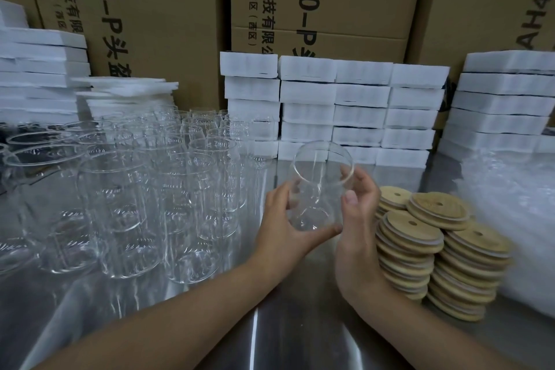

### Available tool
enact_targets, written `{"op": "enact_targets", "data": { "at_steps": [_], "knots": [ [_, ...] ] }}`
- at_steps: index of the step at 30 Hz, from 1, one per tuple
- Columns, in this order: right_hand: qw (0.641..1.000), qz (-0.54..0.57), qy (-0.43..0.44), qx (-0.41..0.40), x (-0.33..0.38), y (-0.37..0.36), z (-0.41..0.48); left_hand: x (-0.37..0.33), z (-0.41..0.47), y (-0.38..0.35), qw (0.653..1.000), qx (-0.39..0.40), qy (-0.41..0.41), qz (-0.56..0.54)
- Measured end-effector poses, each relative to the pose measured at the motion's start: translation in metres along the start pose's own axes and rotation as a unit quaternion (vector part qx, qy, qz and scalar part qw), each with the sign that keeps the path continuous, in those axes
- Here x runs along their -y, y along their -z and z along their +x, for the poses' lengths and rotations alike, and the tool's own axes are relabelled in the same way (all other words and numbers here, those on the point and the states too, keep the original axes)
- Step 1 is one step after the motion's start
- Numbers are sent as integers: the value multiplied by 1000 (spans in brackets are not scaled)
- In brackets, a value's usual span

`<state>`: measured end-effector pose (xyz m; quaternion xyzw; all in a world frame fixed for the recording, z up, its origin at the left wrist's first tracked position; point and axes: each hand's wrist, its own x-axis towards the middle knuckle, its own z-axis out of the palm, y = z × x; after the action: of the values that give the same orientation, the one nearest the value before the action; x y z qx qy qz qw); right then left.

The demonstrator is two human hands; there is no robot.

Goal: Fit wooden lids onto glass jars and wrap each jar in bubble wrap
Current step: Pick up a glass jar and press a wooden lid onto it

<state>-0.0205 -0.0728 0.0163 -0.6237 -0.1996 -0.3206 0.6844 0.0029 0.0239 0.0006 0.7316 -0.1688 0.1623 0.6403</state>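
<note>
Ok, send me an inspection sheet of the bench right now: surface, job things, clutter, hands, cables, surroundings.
Surface: steel table.
Job's things: jar held, no lid; empty jars massed left; lids stacked right; bubble wrap far right.
Clutter: nothing seen.
Hands: left hand and right hand both hold the jar, fingers curled round it.
Cables: nothing seen.
Surroundings: white foam packs stacked behind; cartons at the back.

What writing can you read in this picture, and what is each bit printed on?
"4.0-P头" and smaller "科技有限", sideways on the left cardboard box.
"H4.0-P", "通信科技有限公" and "经济开发区(西区)", sideways on the middle cardboard box.
"AH4.0", on the right cardboard box, cut off by the frame edge.
No print shows on the glass jar or the wooden lids.
</note>
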Motion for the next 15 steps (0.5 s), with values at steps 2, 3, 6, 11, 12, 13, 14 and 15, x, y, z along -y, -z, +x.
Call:
{"op": "enact_targets", "data": {
  "at_steps": [2,3,6,11,12,13,14,15],
  "knots": [
    [1000,-25,0,-9,-1,0,-1,1,2,0,999,-2,20,-31],
    [999,-47,-2,-14,-1,0,-2,3,3,0,999,-6,30,-45],
    [992,-120,-5,-23,-3,3,-1,3,8,3,993,-21,62,-93],
    [988,-153,15,-2,-1,1,-4,2,11,6,975,-22,135,-176],
    [989,-145,27,5,1,1,-4,1,11,8,971,-14,147,-189],
    [990,-138,42,13,2,1,-5,2,13,9,966,-8,161,-200],
    [989,-137,59,25,3,1,-5,2,13,10,962,-5,178,-206],
    [986,-142,76,41,4,1,-5,4,14,11,959,-4,196,-206]
  ]
}}
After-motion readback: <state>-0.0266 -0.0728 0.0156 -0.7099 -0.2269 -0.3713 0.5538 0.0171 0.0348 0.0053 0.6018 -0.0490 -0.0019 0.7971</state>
